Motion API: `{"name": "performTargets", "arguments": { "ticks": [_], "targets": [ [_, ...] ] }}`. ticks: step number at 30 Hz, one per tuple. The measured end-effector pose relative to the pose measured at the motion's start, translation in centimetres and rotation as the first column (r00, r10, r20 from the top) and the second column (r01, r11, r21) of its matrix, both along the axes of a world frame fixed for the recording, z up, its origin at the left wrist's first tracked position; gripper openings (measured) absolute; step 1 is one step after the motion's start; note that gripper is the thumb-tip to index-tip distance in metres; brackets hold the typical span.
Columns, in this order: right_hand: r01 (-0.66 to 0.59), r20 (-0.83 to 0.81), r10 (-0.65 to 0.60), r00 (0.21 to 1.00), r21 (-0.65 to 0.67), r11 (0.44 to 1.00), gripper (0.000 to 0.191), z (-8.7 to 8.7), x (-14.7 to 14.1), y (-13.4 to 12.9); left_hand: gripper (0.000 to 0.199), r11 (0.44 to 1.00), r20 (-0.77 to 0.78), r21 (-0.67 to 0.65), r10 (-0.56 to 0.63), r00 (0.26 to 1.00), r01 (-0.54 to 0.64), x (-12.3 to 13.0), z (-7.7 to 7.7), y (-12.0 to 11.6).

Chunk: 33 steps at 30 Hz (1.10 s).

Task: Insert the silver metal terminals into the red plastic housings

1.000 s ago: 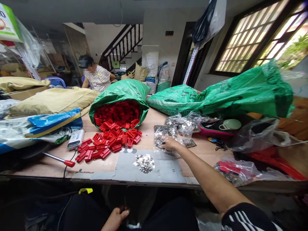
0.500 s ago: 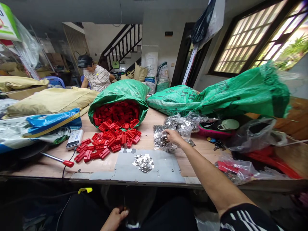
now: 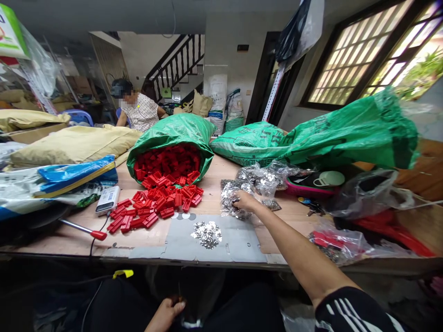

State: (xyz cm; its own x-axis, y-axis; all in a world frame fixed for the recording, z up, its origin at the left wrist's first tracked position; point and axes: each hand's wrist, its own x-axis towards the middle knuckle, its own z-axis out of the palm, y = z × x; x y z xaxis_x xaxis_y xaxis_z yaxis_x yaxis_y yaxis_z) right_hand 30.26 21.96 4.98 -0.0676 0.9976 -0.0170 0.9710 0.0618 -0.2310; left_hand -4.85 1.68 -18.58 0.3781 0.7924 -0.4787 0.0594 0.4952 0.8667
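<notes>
head view: two hands [image 3: 245,202] (can't tell what either grips), one loose silver heap [image 3: 207,234].

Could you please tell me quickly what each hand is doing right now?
Left hand: fingers curled; whether it holds anything cannot be told.
Right hand: at the bag of metal pieces, its grip unclear.

Behind a pale, wood-toned table [image 3: 212,203], a plain greyish-white wall [image 3: 226,46] stands between a staircase railing of dark, turned balusters [image 3: 180,59] and a tall, dark doorway [image 3: 262,83]. Daylight enters through a wide, dark-framed, barred window [image 3: 346,78] at the right, green foliage [image 3: 424,74] showing outside, while the flat grey ceiling [image 3: 131,18] and a blue plastic chair [image 3: 79,116] at the left sit in dimmer light.
</notes>
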Motion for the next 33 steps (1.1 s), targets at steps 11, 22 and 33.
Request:
{"name": "performTargets", "arguments": {
  "ticks": [11, 22, 33],
  "targets": [
    [0.022, 0.036, -0.022, 0.999, -0.002, 1.000, 0.024, 1.6, 0.5, 0.0, 0.052, 1.000, -0.040, -0.019, -0.004, 0.999, 0.003, 0.3, 1.3, 0.1],
    [0.004, 0.022, -0.005, 1.000, 0.028, 1.000, 0.038, 0.2, -0.2, -0.1, 0.048, 1.000, -0.041, 0.002, 0.009, 0.999, -0.008, 0.0, 1.7, 0.1],
    [0.000, 0.031, 0.003, 1.000, -0.100, 0.995, 0.049, 1.0, 0.6, -0.3, 0.049, 1.000, -0.058, -0.002, -0.007, 0.998, 0.007, -0.1, 1.1, 0.1]
  ]
}}
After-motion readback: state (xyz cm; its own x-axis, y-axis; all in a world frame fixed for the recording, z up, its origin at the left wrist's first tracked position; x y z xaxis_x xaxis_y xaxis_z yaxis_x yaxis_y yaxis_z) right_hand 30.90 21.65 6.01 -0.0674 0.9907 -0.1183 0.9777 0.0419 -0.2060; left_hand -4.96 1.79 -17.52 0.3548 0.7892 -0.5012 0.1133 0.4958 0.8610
